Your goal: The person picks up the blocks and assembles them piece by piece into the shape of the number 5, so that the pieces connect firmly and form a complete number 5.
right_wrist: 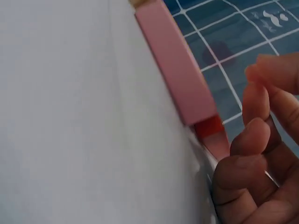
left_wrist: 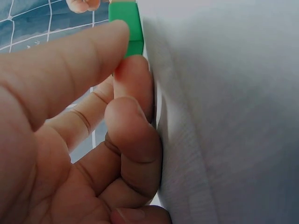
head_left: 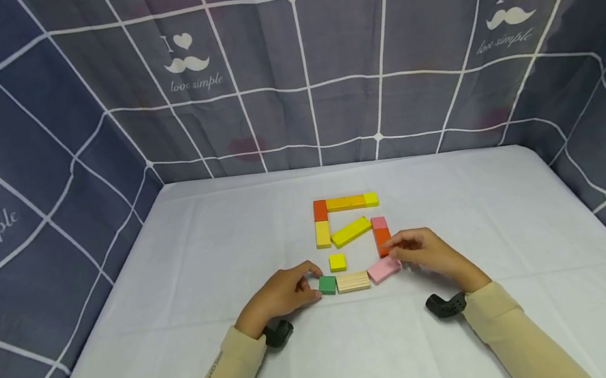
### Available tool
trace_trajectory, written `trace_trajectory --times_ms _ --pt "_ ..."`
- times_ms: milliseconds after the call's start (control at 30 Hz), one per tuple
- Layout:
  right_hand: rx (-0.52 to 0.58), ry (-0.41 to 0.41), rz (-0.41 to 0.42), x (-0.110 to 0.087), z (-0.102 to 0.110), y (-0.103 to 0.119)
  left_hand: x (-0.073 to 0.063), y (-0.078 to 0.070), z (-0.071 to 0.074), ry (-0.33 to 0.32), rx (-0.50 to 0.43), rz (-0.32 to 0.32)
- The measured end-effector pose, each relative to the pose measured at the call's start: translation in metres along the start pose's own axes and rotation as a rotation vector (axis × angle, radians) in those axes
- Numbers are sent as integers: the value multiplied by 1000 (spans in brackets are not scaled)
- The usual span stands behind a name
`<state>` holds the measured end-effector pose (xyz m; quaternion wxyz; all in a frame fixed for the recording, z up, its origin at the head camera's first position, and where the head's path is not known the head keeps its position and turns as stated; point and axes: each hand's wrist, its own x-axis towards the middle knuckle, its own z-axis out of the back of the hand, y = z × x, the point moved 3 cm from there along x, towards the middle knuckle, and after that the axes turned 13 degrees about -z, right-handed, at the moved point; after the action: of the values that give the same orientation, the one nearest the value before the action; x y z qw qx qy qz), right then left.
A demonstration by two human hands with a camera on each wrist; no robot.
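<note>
In the head view my left hand (head_left: 282, 291) has its thumb and a finger at the left end of a green block (head_left: 327, 285). The left wrist view shows the thumb tip (left_wrist: 119, 35) over that block, a fingertip against its end. A plain wooden block (head_left: 353, 282) lies right of it, then a tilted pink block (head_left: 384, 269). Near the pink block's right end is my right hand (head_left: 429, 255), also close to a red-orange block (head_left: 383, 242). In the right wrist view its loosely bent fingers (right_wrist: 257, 102) stand apart from the pink block (right_wrist: 177, 60), holding nothing.
Beyond the hands, a small yellow block (head_left: 337, 263), a slanted yellow block (head_left: 351, 232), a small pink block (head_left: 379, 222) and an upper row with a long yellow-orange block (head_left: 345, 203) lie on the white cloth (head_left: 263, 235). A grey gridded curtain (head_left: 337, 31) surrounds the table.
</note>
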<state>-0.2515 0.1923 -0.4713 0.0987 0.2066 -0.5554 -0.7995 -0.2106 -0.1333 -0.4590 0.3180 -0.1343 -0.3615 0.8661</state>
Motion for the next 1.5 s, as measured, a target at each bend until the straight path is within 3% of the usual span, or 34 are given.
trace_trajectory --times_ms 300,467,733,1500 --pt "-13 51 18 -1 11 -17 2 -1 -2 4 4 -13" --pt "-39 61 19 1 12 -22 1 -1 -1 8 8 14" --pt "-99 45 42 3 7 -18 0 0 2 3 3 4" --pt "-100 44 14 1 7 -16 2 -1 2 13 -15 11"
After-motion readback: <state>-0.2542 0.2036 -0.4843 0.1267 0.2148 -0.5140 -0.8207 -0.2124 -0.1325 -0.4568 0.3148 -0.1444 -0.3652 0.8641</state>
